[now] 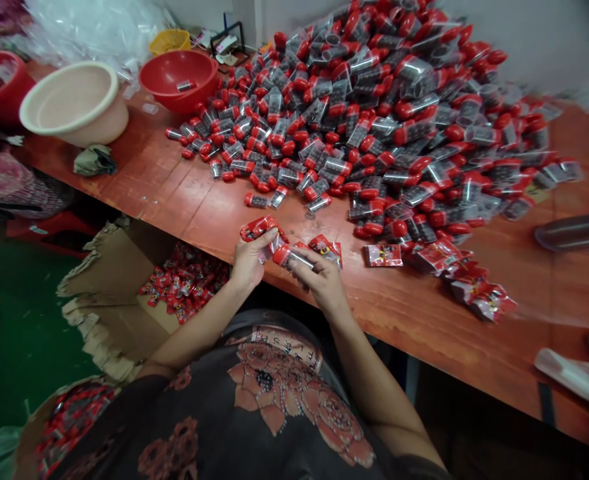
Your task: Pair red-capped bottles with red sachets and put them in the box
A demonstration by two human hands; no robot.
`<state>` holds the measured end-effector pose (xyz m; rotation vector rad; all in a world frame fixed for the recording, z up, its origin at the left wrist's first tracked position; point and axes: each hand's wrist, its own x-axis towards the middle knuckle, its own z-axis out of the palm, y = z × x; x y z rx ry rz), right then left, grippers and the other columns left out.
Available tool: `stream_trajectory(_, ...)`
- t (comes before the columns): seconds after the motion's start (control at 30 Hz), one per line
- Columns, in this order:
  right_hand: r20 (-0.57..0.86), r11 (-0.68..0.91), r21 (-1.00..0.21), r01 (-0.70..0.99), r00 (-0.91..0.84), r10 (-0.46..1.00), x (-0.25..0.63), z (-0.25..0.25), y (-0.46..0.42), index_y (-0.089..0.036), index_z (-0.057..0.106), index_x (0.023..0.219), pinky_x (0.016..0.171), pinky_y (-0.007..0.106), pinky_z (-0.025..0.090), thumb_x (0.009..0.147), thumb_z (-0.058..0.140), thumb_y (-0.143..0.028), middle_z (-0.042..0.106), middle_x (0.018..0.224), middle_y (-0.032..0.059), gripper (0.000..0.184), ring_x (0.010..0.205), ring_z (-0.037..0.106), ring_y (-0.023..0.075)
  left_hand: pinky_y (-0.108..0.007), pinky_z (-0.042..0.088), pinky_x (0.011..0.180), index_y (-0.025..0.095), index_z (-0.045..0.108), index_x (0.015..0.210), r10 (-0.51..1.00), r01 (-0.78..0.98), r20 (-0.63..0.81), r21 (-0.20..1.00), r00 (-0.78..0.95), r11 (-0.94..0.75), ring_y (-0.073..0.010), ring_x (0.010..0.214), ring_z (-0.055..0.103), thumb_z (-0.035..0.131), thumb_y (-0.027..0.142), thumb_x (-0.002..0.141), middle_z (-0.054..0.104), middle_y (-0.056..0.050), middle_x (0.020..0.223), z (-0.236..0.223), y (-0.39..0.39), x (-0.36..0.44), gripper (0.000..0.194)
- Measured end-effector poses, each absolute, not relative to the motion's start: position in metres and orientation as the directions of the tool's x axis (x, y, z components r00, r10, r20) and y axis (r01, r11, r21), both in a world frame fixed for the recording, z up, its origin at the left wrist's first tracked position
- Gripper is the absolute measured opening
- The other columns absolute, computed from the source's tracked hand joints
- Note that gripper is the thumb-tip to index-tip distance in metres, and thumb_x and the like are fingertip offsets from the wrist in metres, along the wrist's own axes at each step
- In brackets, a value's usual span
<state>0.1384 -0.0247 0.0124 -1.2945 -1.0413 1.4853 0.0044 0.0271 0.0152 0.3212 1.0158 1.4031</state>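
At the desk (209, 223) edge, left hand (248, 261) clenched on a red foil sachet (259, 228), right hand (324, 281) grasping a red-capped clear tube (292, 257) just beside it; heaped tubes (354, 133) beyond

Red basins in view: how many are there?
2: one red basin beside the cream basin, another at the left edge, partly cut off. Others may be hidden.

Our bare left hand (250, 259) and bare right hand (322, 280) sit close together, both curled in a grip, while our left forearm (199, 323) and right forearm (374, 380) slant inward, wrists gently bent
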Motion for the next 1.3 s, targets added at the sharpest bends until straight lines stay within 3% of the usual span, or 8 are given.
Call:
stream_trajectory(0.37,-0.294,-0.316,-0.939,-0.136,-0.156,0.943,0.148,0.014,-0.021,-0.018,0.070,0.101,0.039,0.020,0.029,0.072,0.072,-0.036,0.056,0.058,-0.0062,0.034,0.041,0.040,0.0047,-0.022,0.049,0.063,0.016,0.068,0.072,0.932,-0.592,-0.358,0.764,-0.060,0.255,-0.0090,0.059,0.062,0.087,0.019,0.051,0.068,0.003,0.068,0.018,0.025,-0.002,0.029)
stream_trajectory(0.83,-0.238,-0.214,-0.954,-0.210,0.094,0.967,0.130,0.005,-0.035,-0.024,0.067,0.109,0.050,0.024,0.048,0.078,0.069,-0.037,0.067,0.082,-0.0011,0.033,0.057,0.055,0.0083,-0.030,0.055,0.068,0.015,0.072,0.075,0.947,-0.351,-0.319,0.882,0.043,0.313,-0.0151,0.065,0.064,0.087,0.028,0.053,0.071,-0.003,0.073,0.027,0.015,-0.015,0.029)
stream_trajectory(1.13,-0.316,-0.310,-0.877,-0.368,-0.046,0.948,0.123,0.002,-0.039,-0.022,0.056,0.100,0.044,0.020,0.046,0.077,0.069,-0.041,0.069,0.077,-0.0013,0.033,0.051,0.059,0.0086,-0.029,0.053,0.069,0.014,0.072,0.073,0.936,-0.367,-0.321,0.861,0.142,0.351,-0.0140,0.065,0.063,0.086,0.019,0.052,0.070,-0.002,0.073,0.025,0.006,-0.014,0.027)
stream_trajectory(1.3,-0.246,-0.230,-0.926,-0.298,0.020,0.969,0.118,0.002,-0.042,-0.027,0.045,0.123,0.047,0.023,0.048,0.083,0.063,-0.042,0.069,0.082,-0.0007,0.046,0.052,0.058,0.0098,-0.025,0.050,0.064,0.012,0.072,0.072,0.934,-0.391,-0.315,0.848,0.172,0.358,-0.0122,0.061,0.061,0.085,0.017,0.053,0.069,-0.002,0.070,0.024,0.003,-0.012,0.024)
